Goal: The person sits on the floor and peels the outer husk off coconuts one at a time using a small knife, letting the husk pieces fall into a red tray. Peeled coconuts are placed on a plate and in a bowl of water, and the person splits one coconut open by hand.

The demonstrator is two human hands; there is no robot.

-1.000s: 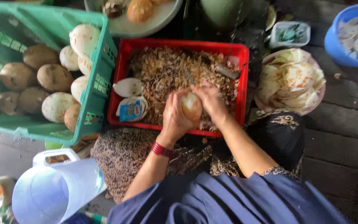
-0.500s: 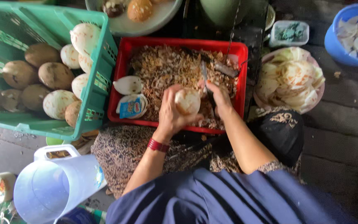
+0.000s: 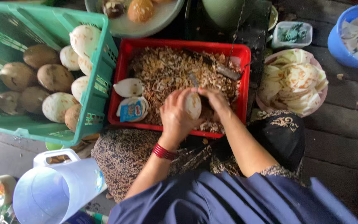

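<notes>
Head view, looking straight down: the left hand (image 3: 175,118) is wrapped around a pale peeled coconut (image 3: 193,105), fingers curled over its near side, a firm grip. A red bracelet (image 3: 163,152) sits on that wrist. The right hand (image 3: 213,99) is just beside the coconut on its other side, fingers closed and touching it; a thin grey blade (image 3: 193,79) pokes out above the coconut, though whether the right hand has hold of it I cannot tell, the handle is hidden.

Both hands hover over the near edge of a red tray (image 3: 123,58) heaped with brown shavings (image 3: 166,68). Left of the left hand, inside the tray, lie two white shell pieces (image 3: 128,87) and a small blue packet (image 3: 130,112).

Further out to the left, a green crate (image 3: 92,120) holds brown and part-peeled coconuts (image 3: 54,77). Below that hand, a translucent jug (image 3: 50,195).

Right of the right hand, a pink bowl (image 3: 318,105) is filled with pale slices (image 3: 293,81); beyond it, a blue bucket (image 3: 338,49) holds more white pieces.
</notes>
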